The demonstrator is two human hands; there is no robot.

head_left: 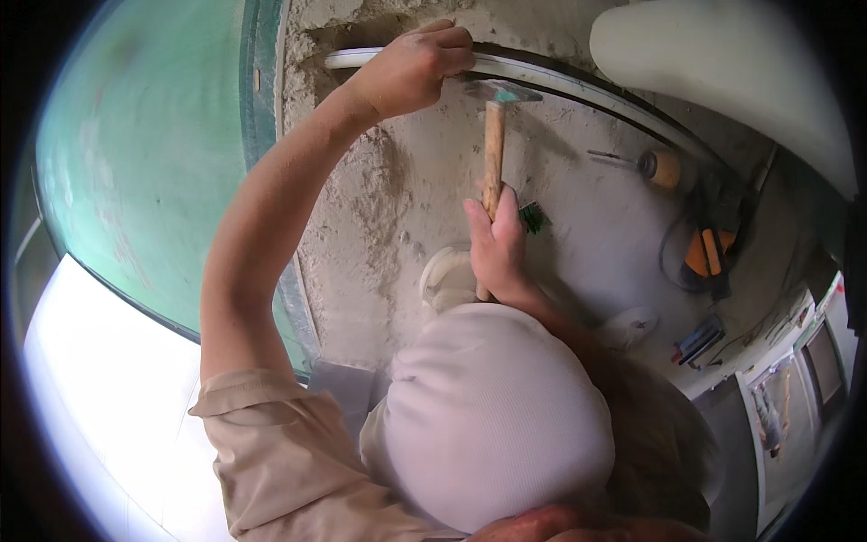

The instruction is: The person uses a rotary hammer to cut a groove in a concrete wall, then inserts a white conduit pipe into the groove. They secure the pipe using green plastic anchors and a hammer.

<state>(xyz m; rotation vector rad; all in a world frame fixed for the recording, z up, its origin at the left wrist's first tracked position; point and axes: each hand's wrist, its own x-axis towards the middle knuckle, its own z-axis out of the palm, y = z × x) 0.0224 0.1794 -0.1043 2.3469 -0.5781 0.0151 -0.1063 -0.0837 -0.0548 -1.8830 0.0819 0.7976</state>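
My left hand [420, 68] is stretched out to the far side, its fingers curled over a long thin white pipe [578, 81]. The pipe runs from a rough broken hollow at the left, then bends away to the right along a dark gap. My right hand [498, 239] grips the wooden handle of a hammer [493, 154]. Its flat metal head, with a greenish patch, points away from me and sits just on the near side of the pipe. Whether the head touches the pipe I cannot tell. Between the fingers of my left hand nothing else shows.
A green panel [149, 163] fills the left. A thick white pipe [713, 63] crosses the upper right. On the dusty floor lie an orange and black power drill [666, 169] with a cable, a green bristly piece [535, 218] and a blue-black tool [699, 341]. Light shoes [447, 278] show below.
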